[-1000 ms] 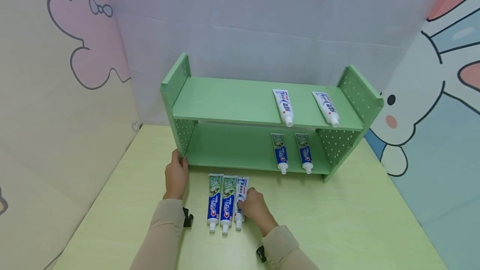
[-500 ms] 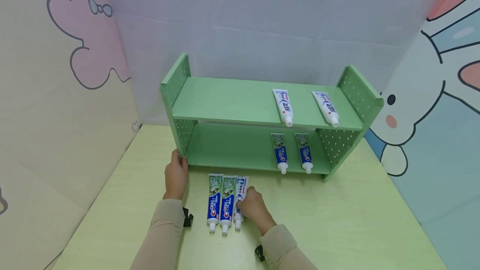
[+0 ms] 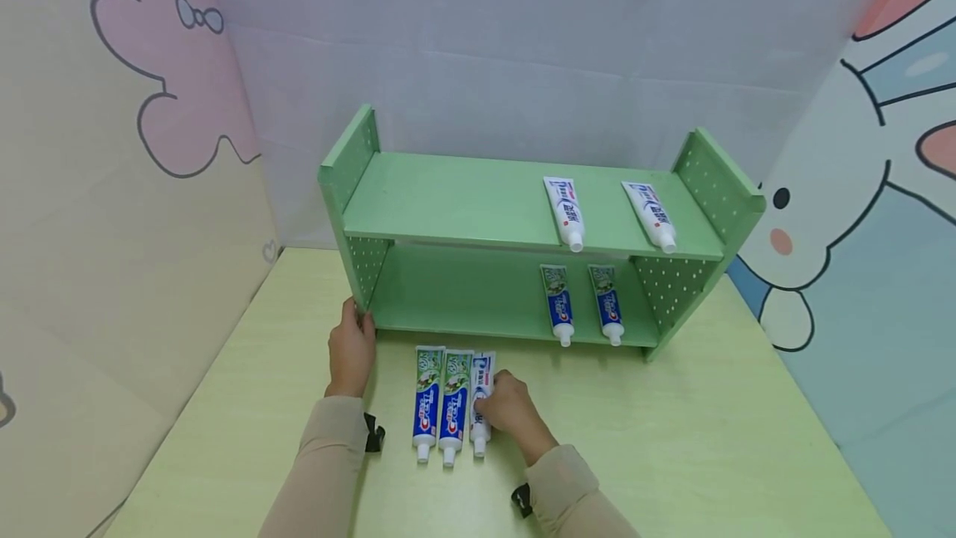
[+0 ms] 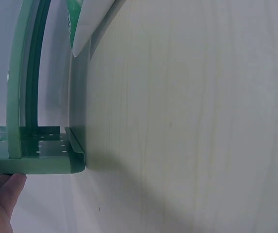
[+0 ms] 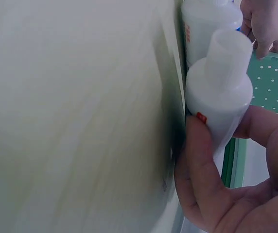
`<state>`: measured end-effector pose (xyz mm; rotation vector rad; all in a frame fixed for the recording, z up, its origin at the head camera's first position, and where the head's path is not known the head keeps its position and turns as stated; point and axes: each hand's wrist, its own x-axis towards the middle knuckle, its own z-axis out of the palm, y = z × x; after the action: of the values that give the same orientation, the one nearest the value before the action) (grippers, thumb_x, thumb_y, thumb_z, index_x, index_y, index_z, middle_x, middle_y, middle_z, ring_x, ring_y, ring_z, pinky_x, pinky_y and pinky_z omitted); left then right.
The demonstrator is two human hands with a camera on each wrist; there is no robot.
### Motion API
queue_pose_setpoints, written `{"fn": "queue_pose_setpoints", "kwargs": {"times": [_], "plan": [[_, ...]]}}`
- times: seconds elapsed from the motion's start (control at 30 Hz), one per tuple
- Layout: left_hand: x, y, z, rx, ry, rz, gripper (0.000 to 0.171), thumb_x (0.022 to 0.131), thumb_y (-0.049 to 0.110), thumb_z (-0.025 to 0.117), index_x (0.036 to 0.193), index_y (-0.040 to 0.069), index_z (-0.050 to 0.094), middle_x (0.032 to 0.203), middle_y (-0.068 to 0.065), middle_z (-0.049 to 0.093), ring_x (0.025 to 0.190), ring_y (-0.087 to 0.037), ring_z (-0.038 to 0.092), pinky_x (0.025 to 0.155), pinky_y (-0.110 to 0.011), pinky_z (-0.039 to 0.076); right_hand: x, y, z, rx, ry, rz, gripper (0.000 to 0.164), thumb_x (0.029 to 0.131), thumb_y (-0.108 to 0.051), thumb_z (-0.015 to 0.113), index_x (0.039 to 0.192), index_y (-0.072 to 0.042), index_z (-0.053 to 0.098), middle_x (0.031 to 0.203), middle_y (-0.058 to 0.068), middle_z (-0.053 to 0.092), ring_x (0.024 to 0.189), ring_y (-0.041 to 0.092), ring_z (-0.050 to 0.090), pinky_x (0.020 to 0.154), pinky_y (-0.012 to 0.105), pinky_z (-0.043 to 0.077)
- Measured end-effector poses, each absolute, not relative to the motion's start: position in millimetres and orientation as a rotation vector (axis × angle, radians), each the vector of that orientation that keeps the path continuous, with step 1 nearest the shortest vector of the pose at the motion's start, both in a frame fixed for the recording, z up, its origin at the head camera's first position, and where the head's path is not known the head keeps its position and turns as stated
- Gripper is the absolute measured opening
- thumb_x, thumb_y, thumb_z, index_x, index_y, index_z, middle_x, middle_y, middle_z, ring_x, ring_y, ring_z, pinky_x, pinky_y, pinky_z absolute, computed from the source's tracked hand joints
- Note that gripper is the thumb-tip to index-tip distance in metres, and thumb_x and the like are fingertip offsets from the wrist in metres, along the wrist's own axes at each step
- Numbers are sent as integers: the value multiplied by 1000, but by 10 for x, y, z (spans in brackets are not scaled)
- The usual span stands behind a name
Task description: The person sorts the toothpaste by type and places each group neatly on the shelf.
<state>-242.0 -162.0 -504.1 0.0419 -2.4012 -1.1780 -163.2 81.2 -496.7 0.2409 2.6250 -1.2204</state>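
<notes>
A green two-tier shelf [image 3: 448, 202] stands on the table. My left hand [image 3: 351, 353] grips the lower front edge of its left side panel; in the left wrist view fingers [image 4: 10, 191] show on the panel's outer side. My right hand [image 3: 515, 409] pinches a white toothpaste tube [image 3: 481, 384] lying on the table, thumb on one side and fingers on the other. The right wrist view shows its white cap [image 5: 230, 51] close up. Left of it lie two green-and-blue toothpaste tubes [image 3: 454, 405], side by side, caps toward me.
Two white toothpaste tubes [image 3: 565, 210] lie on the upper tier, right of centre. Below them, two green-and-blue tubes [image 3: 557, 301] rest on the lower tier. All their caps point forward. The pale table [image 3: 672, 455] reaches the walls, which carry cartoon drawings.
My right hand and the white tube shift very slightly left, then back right, leaving a slightly wider gap to the neighbouring tube. The left hand stays on the shelf.
</notes>
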Motion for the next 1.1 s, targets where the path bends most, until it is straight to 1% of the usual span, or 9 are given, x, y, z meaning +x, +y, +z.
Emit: {"fn": "queue_pose_setpoints", "kwargs": {"times": [0.2, 0.47, 0.63, 0.83, 1.1], "plan": [[-2426, -1617, -5048, 43, -2396, -1181, 34, 102, 9, 51, 134, 0, 46, 105, -31, 64, 82, -42, 66, 64, -54, 49, -1620, 846, -4941, 247, 2583, -1269, 45, 81, -3, 70, 118, 15, 51, 81, 14, 57, 64, 21, 59, 54, 33, 51], [-2463, -1635, -5099, 36, -2395, -1150, 33, 102, 9, 51, 133, 0, 46, 108, -31, 64, 86, -44, 66, 67, -55, 50, -1615, 911, -4896, 274, 2537, -1309, 44, 82, -1, 71, 118, 15, 51, 78, 13, 57, 56, 20, 60, 51, 33, 52], [-2455, -1635, -5096, 41, -2403, -1159, 33, 102, 9, 51, 133, 0, 46, 108, -31, 64, 86, -44, 66, 66, -55, 50, -1616, 951, -4866, 270, 2532, -1307, 49, 82, -1, 71, 123, 16, 49, 78, 13, 58, 56, 20, 60, 51, 32, 52], [-2456, -1633, -5091, 45, -2411, -1166, 33, 102, 9, 50, 134, 0, 45, 109, -31, 64, 87, -44, 66, 67, -55, 50, -1586, 974, -4800, 281, 2543, -1275, 53, 84, -1, 71, 128, 14, 48, 80, 15, 58, 55, 20, 60, 50, 32, 52], [-2461, -1636, -5102, 41, -2406, -1154, 33, 102, 9, 51, 133, 0, 46, 109, -31, 64, 86, -44, 66, 66, -55, 50, -1546, 999, -4720, 289, 2552, -1263, 55, 82, -2, 72, 131, 9, 49, 83, 15, 57, 56, 20, 60, 50, 33, 52]]}}
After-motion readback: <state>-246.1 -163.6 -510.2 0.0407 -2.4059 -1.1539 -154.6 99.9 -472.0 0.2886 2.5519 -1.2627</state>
